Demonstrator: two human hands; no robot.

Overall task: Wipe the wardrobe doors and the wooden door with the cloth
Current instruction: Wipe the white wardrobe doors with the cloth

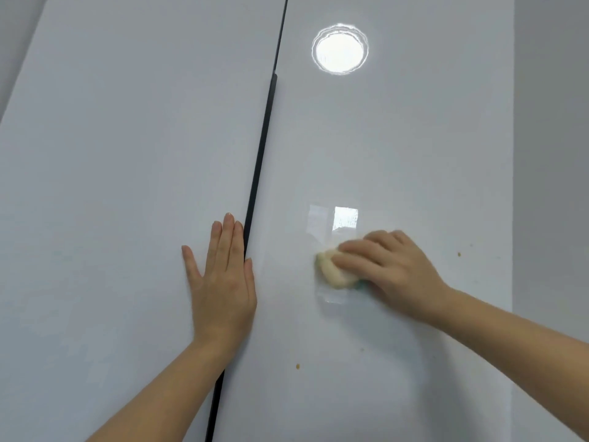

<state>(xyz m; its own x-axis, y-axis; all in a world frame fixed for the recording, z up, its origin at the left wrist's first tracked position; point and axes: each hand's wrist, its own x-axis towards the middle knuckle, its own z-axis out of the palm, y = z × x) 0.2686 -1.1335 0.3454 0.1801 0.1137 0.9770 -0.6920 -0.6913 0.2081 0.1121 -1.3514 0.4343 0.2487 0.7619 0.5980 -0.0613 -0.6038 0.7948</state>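
Two glossy white wardrobe doors fill the view, the left door [111, 186] and the right door [398, 148], split by a thin black handle strip [259, 161]. My left hand [223, 275] lies flat with straight fingers on the left door, its thumb reaching across the strip. My right hand [389, 269] presses a bunched pale yellow cloth [333, 271] against the right door, fingers curled over it. Most of the cloth is hidden under that hand. The wooden door is out of view.
Small brown specks [298, 366] dot the right door below and to the right of the cloth. A round ceiling-light reflection [339, 49] shines high on it. A grey wall [551, 154] borders the wardrobe's right edge.
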